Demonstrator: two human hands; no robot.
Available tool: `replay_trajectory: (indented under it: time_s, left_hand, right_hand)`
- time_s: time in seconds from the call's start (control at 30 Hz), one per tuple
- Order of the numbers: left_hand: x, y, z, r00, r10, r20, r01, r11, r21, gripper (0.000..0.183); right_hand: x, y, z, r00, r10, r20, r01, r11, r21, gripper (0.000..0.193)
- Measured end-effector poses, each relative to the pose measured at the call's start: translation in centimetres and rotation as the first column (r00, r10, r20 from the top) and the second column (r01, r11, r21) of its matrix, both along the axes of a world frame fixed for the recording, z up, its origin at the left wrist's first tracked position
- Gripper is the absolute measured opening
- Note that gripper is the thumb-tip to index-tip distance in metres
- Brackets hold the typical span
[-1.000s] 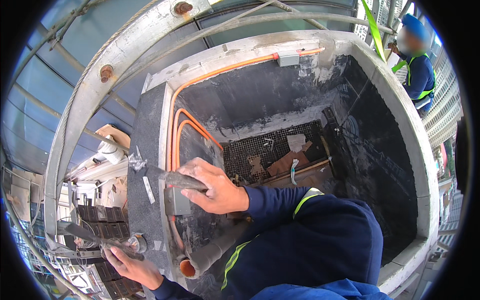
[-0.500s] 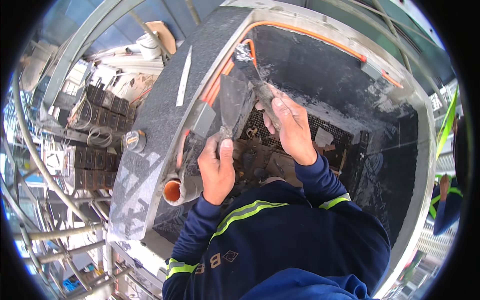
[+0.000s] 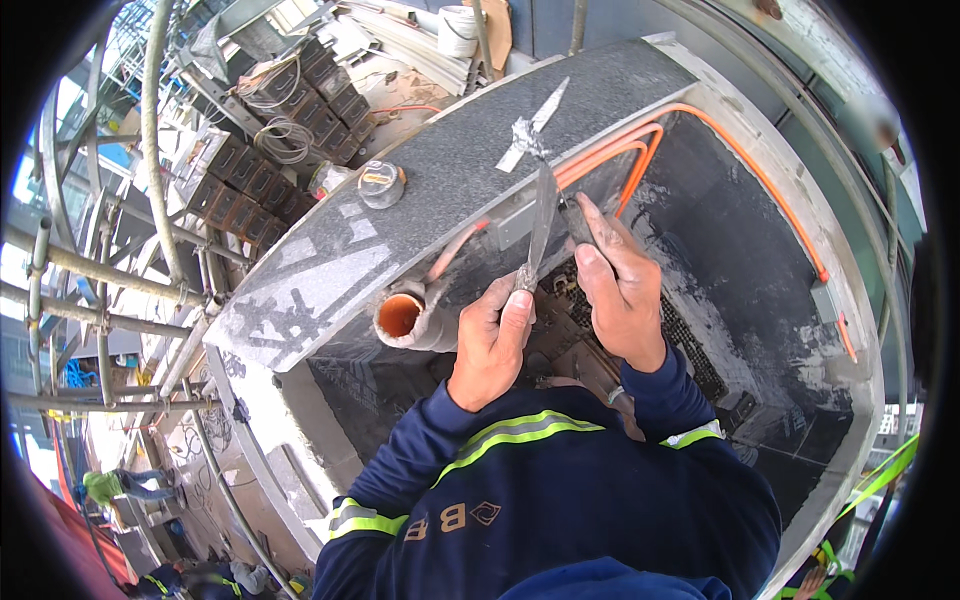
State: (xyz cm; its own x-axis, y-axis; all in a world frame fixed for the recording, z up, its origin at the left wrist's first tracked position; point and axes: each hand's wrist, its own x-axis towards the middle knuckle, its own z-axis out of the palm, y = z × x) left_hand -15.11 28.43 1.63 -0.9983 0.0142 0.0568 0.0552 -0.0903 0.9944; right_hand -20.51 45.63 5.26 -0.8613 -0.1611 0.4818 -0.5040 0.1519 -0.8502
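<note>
My left hand (image 3: 493,340) grips the short handle of a putty knife (image 3: 543,220), whose grey blade points up and is seen nearly edge-on. My right hand (image 3: 625,285) is closed round the worn grey handle of a second tool (image 3: 577,218), a small trowel by its look. Its blade is mostly hidden behind the putty knife. A lump of shiny grey-white paste (image 3: 527,138) shows at the tools' upper end, over the granite ledge; which blade carries it I cannot tell. Both hands are above a dark-lined pit (image 3: 740,270).
Orange conduits (image 3: 600,155) run along the pit's wall. An open-ended pipe (image 3: 402,318) stands by the left hand. On the granite ledge (image 3: 440,190) are a small tin (image 3: 381,184) and a pale strip (image 3: 550,105). Scaffold poles (image 3: 100,280) and stacked dark blocks (image 3: 250,180) lie left.
The view has swung, so the ledge and pit appear shifted right. The putty knife has turned from face-on to nearly edge-on, and the paste lump now appears over the ledge.
</note>
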Motion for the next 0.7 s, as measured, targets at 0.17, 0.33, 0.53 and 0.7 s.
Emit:
replay_trajectory:
  time_s: [0.17, 0.33, 0.53, 0.7]
  left_hand:
    - [0.6, -1.8, 0.4, 0.996, 0.083, -0.044, -0.088, 0.989, -0.122, 0.042]
    - [1.0, -2.8, 0.5, 0.986, 0.160, -0.049, -0.165, 0.978, -0.130, 0.045]
    - [1.3, -4.4, 0.4, 0.963, 0.255, -0.090, -0.268, 0.940, -0.212, 0.028]
    - [1.9, -4.5, 0.2, 0.945, 0.298, -0.131, -0.319, 0.928, -0.192, 0.045]
  right_hand:
    - [0.5, -0.6, 0.5, 0.992, 0.114, 0.051, -0.119, 0.987, 0.106, 0.047]
    - [0.0, -1.8, 0.2, 0.977, 0.201, -0.066, -0.197, 0.978, 0.069, 0.046]
    - [0.5, -1.7, 0.4, 0.965, 0.262, 0.010, -0.262, 0.963, 0.069, 0.047]
    - [0.7, -1.9, -0.1, 0.948, 0.317, -0.011, -0.315, 0.947, 0.066, 0.047]
